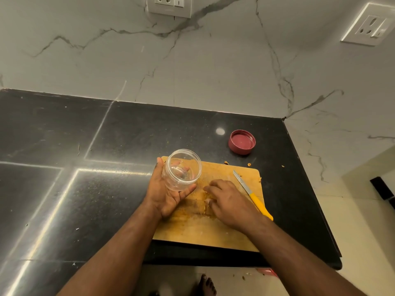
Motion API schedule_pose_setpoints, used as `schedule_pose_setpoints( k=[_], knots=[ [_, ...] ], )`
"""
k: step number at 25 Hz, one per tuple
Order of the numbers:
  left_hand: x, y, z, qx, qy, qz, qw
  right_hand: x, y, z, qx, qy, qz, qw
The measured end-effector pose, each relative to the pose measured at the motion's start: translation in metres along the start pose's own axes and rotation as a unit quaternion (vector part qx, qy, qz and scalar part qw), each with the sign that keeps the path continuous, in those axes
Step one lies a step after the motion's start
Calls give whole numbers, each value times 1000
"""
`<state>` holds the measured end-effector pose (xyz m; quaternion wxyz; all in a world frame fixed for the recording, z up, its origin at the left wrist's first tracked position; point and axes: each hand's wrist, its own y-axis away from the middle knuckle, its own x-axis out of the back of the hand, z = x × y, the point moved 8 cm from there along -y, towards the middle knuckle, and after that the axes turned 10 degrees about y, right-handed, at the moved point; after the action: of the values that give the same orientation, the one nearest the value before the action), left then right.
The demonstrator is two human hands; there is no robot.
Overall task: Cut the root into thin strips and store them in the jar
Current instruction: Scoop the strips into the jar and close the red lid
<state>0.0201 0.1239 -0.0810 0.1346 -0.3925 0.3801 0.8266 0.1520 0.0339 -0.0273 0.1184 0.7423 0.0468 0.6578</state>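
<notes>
So my left hand [168,194] grips the empty jar [182,170] tilted toward the cutting board [205,229] — easier loading — while my right hand [229,202] pinches up strips [207,202].

I see both forearms bare, no sleeves, watch or rings on my hands; one bare foot [205,285] below.

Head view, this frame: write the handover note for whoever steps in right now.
Left hand holds the clear jar, tilted, mouth open, seemingly empty.
Right hand is down on the cutting board, fingers curled over the cut strips.
Knife lies on the board's right edge; red lid sits on the counter.
Done: cutting, apparently.
Left: fill jar, close lid.
</notes>
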Motion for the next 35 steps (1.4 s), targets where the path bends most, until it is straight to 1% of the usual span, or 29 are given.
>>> schedule_pose_setpoints(
  k=[3,4,9,11,13,15,17,19,21,23,24,25,26,27,28,29,30,31,32,33,35],
  knots=[
    [0,-1,0,-2,-1,-1,1000,-5,1,3,22,52,-61,997],
    [0,-1,0,-2,0,-1,1000,-6,1,-1,30,67,-69,995],
    [0,1,0,-2,1,-4,1000,3,-3,-15,43,87,-34,995],
    [0,2,-1,-1,6,-5,1000,9,-8,-10,23,71,-41,996],
    [0,4,-1,1,12,-5,1000,16,-12,2,-20,23,-46,998],
    [-1,5,0,5,18,-6,1000,21,-14,17,-71,-60,-42,995],
    [-1,6,0,9,20,-4,1000,26,-11,31,-122,-176,-40,976],
    [-1,8,-1,12,21,-6,1000,42,-5,38,-151,-299,-37,941],
    [-4,11,-4,19,24,-14,999,73,0,35,-147,-387,-22,910],
    [-10,15,-9,32,25,-25,999,108,3,19,-101,-441,-7,892],
    [-13,17,-13,41,26,-33,998,122,3,8,-77,-438,0,895],
    [-16,19,-17,51,29,-43,997,132,2,-6,-56,-401,7,914],
    [-20,21,-21,62,34,-53,996,138,0,-20,-37,-326,15,944],
    [-24,24,-24,69,39,-59,995,140,-4,-36,-18,-224,19,974],
    [-26,26,-26,73,44,-63,994,136,-8,-52,-1,-119,14,993],
    [-27,27,-27,75,49,-65,994,129,-11,-65,10,-38,-3,999],
    [-27,28,-29,76,50,-67,994,123,-12,-73,12,4,-22,1000],
    [-27,29,-29,79,47,-69,993,120,-11,-77,12,13,-31,999],
    [-25,29,-29,80,42,-70,993,122,-8,-77,10,-5,-21,1000],
    [-23,29,-29,82,37,-71,993,129,-3,-75,10,-47,4,999],
    [-19,29,-28,89,29,-72,993,147,9,-63,17,-139,79,987]
  ],
)
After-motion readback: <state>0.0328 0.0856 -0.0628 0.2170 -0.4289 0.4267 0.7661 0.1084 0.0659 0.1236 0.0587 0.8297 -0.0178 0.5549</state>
